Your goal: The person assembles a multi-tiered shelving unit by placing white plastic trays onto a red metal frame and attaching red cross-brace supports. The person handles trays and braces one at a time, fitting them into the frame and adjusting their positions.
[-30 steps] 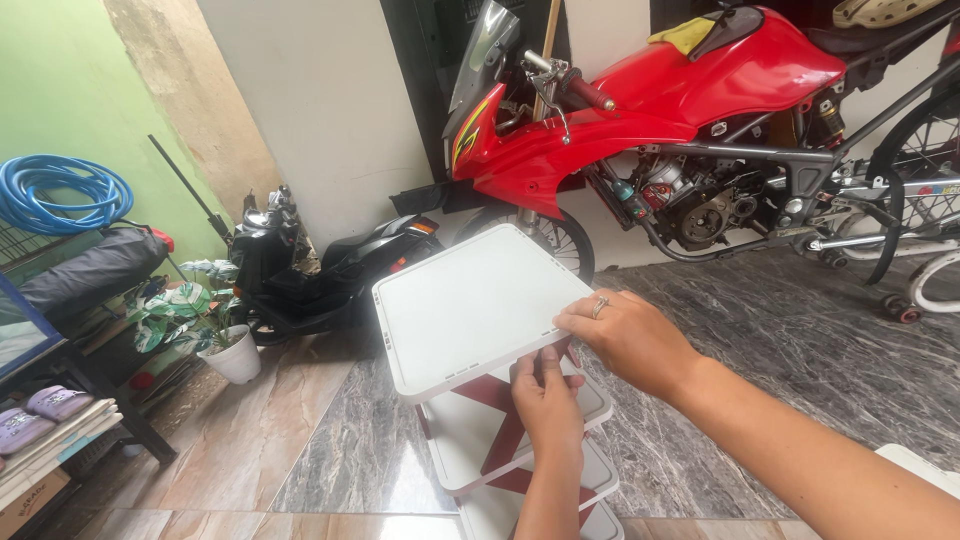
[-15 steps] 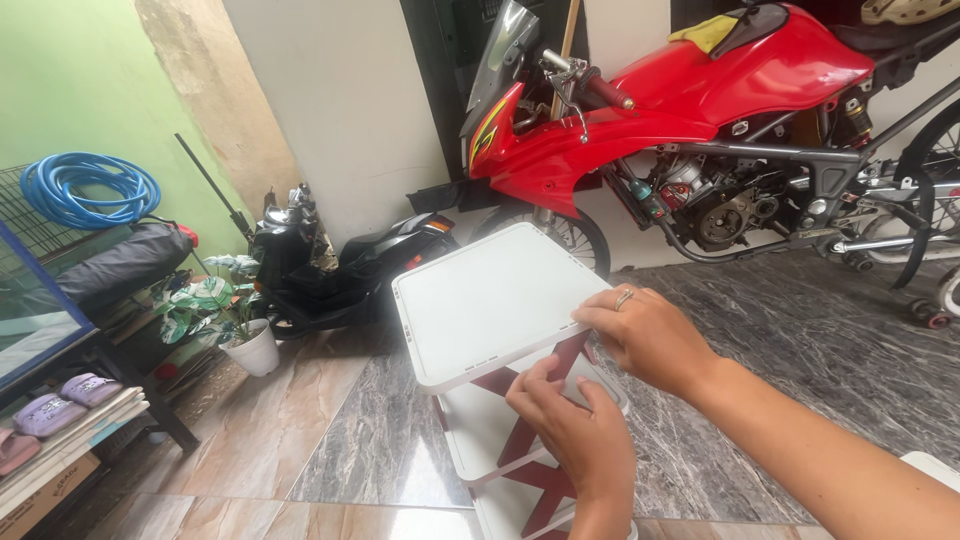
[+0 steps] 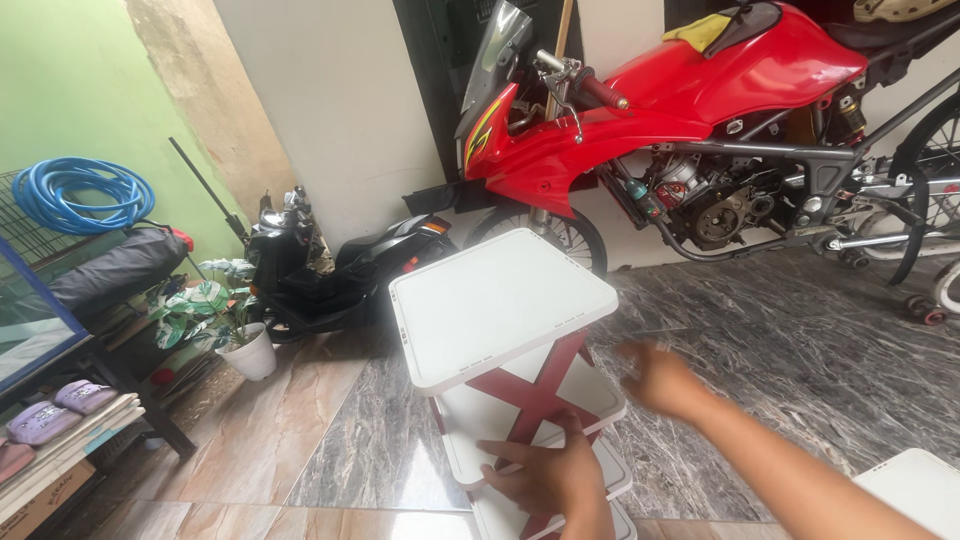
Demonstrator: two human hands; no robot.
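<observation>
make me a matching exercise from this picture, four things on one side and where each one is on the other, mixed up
Things:
1. left hand
2. right hand
3. blue hose
4. red motorcycle

Places:
A. coiled against the green wall, far left
B. on a lower shelf of the white rack, by the red cross brace
C. parked along the white wall, behind the rack
D. in the air, right of the rack, touching nothing

Pairs: 1-B, 2-D, 3-A, 4-C
</observation>
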